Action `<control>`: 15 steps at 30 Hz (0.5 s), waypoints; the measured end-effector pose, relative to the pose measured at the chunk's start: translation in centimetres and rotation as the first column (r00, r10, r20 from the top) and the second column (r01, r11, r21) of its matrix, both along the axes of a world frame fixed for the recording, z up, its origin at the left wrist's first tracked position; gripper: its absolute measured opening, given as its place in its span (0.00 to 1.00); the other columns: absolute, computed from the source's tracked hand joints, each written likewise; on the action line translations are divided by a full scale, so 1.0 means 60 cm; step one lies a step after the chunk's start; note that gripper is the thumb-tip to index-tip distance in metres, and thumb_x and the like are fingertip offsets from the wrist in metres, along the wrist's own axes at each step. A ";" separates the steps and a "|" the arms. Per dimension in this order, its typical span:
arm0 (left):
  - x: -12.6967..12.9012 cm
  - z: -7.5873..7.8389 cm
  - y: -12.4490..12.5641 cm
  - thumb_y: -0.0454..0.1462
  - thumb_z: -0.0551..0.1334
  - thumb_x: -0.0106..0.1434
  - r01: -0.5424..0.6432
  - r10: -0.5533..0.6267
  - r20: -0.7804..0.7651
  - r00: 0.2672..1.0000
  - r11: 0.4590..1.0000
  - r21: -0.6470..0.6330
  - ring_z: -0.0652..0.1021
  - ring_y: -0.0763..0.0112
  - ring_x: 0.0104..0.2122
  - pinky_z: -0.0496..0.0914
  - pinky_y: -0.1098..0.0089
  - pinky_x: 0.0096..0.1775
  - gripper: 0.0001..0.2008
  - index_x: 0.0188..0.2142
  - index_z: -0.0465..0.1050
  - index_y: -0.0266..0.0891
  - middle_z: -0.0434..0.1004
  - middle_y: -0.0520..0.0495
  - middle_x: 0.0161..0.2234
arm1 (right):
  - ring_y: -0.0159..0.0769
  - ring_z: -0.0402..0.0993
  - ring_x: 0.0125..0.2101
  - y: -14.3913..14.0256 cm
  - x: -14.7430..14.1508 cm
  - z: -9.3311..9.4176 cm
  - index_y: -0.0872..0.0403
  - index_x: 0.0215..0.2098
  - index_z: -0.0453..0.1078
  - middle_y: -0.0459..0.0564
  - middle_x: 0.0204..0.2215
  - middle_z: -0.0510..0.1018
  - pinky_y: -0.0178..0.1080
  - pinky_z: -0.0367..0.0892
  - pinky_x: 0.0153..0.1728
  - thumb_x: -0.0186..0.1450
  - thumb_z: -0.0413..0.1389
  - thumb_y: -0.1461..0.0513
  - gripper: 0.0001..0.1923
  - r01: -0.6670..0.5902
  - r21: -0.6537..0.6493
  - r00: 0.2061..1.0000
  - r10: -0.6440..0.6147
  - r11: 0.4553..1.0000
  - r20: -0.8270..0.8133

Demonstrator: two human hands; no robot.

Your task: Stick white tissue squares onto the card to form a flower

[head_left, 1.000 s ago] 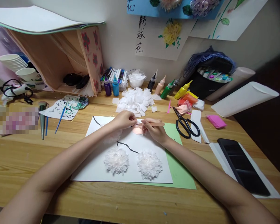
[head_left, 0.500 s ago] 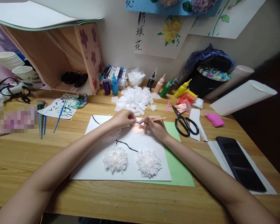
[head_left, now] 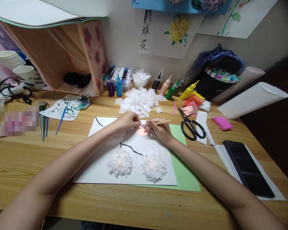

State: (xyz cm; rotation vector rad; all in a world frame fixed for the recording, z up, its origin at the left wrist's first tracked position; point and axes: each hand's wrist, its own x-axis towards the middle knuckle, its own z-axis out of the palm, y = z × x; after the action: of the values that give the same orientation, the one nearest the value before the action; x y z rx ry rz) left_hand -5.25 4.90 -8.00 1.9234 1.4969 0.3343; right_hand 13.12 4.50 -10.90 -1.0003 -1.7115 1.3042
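Observation:
Over the upper part of a white sheet (head_left: pixel 91 172), both my hands meet above a flat round of peach clay (head_left: pixel 141 131). My left hand (head_left: pixel 128 121) pinches a small pale scrap that looks like white tissue paper, mostly hidden by the fingertips. A thin wooden stick (head_left: pixel 163 121) is gripped in my right hand (head_left: pixel 159 129), its tip pointing toward the scrap. Two ruffled white paper flowers (head_left: pixel 120 163) lie on the lower part of the sheet; another (head_left: pixel 116 137) is partly covered by my left forearm. Black curved lines run across the sheet.
Behind the sheet lies a pile of white tissue squares (head_left: pixel 140 100). Scissors (head_left: pixel 190 124), a pink packet (head_left: pixel 222 123) and a black phone-like slab (head_left: pixel 248 167) are on the right. Paint bottles (head_left: pixel 165 85) stand along the wall. Brushes (head_left: pixel 61 119) lie left. Green paper (head_left: pixel 184 169) sits underneath.
The whole view has shifted slightly. Both hands stay over the peach clay, with the stick still in my right hand and only slight finger movement.

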 end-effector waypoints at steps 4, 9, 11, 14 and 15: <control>0.001 0.000 0.000 0.38 0.58 0.53 0.003 -0.003 -0.012 1.000 1.000 0.017 0.75 0.70 0.29 0.63 0.74 0.29 0.10 0.31 0.76 0.36 0.79 0.48 0.29 | 0.30 0.70 0.14 0.002 -0.013 0.002 0.58 0.22 0.73 0.47 0.14 0.74 0.31 0.62 0.16 0.57 0.56 0.46 0.23 0.044 -0.052 0.995 -0.048 0.998 -0.082; 0.000 0.000 -0.001 0.37 0.57 0.54 0.016 -0.016 0.011 1.000 1.000 0.027 0.75 0.70 0.29 0.63 0.74 0.28 0.09 0.31 0.75 0.36 0.79 0.49 0.29 | 0.29 0.68 0.12 0.000 -0.022 0.007 0.59 0.20 0.72 0.48 0.11 0.72 0.31 0.56 0.11 0.57 0.54 0.43 0.27 0.116 -0.089 0.989 -0.123 0.989 -0.079; 0.000 0.000 -0.001 0.37 0.57 0.54 0.016 -0.016 0.013 1.000 1.000 0.024 0.75 0.71 0.29 0.63 0.74 0.28 0.09 0.31 0.75 0.36 0.79 0.49 0.29 | 0.29 0.69 0.12 -0.004 -0.019 0.005 0.59 0.20 0.72 0.49 0.12 0.73 0.31 0.58 0.12 0.57 0.53 0.43 0.27 0.109 -0.089 0.989 -0.117 0.990 -0.086; -0.001 -0.001 0.000 0.37 0.58 0.54 0.019 -0.020 0.025 0.999 1.000 0.014 0.76 0.70 0.30 0.63 0.74 0.29 0.09 0.31 0.75 0.36 0.79 0.48 0.29 | 0.30 0.70 0.15 -0.007 -0.011 -0.002 0.58 0.21 0.73 0.48 0.13 0.74 0.31 0.62 0.15 0.58 0.53 0.44 0.25 0.121 -0.056 0.987 -0.126 0.991 -0.099; -0.001 -0.002 0.000 0.37 0.58 0.53 0.021 -0.021 0.029 0.999 1.000 0.011 0.76 0.70 0.30 0.63 0.74 0.29 0.09 0.32 0.75 0.36 0.79 0.48 0.30 | 0.30 0.71 0.16 -0.007 -0.008 -0.004 0.58 0.22 0.73 0.48 0.14 0.74 0.31 0.63 0.16 0.59 0.53 0.45 0.25 0.123 -0.042 0.987 -0.127 0.991 -0.101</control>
State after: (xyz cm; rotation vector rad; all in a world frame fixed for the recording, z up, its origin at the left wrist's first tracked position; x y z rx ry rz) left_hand -5.31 4.90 -8.11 1.9328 1.4582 0.3599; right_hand 12.62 4.06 -11.16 -1.0260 -1.5281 1.2865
